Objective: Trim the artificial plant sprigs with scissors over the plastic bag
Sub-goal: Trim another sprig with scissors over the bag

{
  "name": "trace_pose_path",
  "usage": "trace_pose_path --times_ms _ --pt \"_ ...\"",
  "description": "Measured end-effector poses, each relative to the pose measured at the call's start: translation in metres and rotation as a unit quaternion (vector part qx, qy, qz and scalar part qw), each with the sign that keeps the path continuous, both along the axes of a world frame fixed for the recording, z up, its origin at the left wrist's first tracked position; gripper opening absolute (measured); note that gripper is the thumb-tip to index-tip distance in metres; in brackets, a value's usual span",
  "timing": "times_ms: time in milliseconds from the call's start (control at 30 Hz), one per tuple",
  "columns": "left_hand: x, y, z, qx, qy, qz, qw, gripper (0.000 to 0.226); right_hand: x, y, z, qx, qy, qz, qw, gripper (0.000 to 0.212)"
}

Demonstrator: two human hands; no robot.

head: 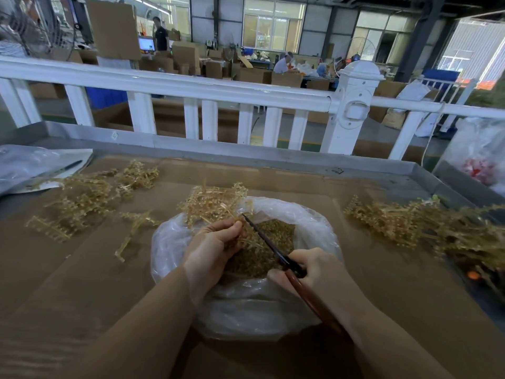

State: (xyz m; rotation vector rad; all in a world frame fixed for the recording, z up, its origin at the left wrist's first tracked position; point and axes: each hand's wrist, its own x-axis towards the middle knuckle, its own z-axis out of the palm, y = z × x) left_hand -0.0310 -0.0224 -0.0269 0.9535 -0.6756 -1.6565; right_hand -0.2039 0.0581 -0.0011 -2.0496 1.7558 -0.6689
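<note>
A clear plastic bag (314, 222) lies open in front of me, with a heap of small tan clippings (276, 236) inside. My left hand (213, 247) grips a tan plastic sprig (213, 203) over the bag's far left rim. My right hand (314, 272) grips the scissors (267, 242) by their reddish-brown handles. The dark blades reach up and left to the sprig's stem beside my left fingertips, and look nearly closed.
Loose tan sprigs lie in a pile at left (82, 198) and a larger pile at right (426, 225) on the cardboard-covered table (82, 283). A flat plastic packet (32, 165) sits far left. A white railing (191, 91) runs behind the table. A bag with red items (481, 157) stands at right.
</note>
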Motion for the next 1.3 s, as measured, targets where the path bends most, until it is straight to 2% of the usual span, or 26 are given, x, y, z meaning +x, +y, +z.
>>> trace_pose_path --times_ms 167,300,500,767,1033,1300 --pt "0.001 -0.003 0.000 0.027 0.027 0.007 0.999 0.009 -0.001 0.004 -0.002 -0.088 0.123 -0.009 0.988 0.029" --pt "0.001 -0.006 -0.002 0.035 0.027 0.005 0.999 0.007 -0.002 0.005 -0.005 -0.137 0.157 -0.010 0.978 0.035" --pt "0.000 -0.006 -0.002 0.026 0.025 0.005 0.999 0.012 -0.002 0.005 -0.006 -0.151 0.193 -0.012 0.970 0.037" --pt "0.001 -0.004 -0.002 0.029 0.030 0.014 0.999 0.008 0.001 0.003 -0.011 -0.171 0.232 -0.011 0.957 0.030" --pt "0.000 -0.004 -0.001 0.032 0.023 0.018 0.999 0.011 -0.001 0.003 -0.012 -0.186 0.237 -0.012 0.954 0.037" --pt "0.000 -0.002 0.001 0.026 0.025 0.019 0.999 0.011 0.003 0.002 -0.018 -0.169 0.199 -0.019 0.965 0.033"
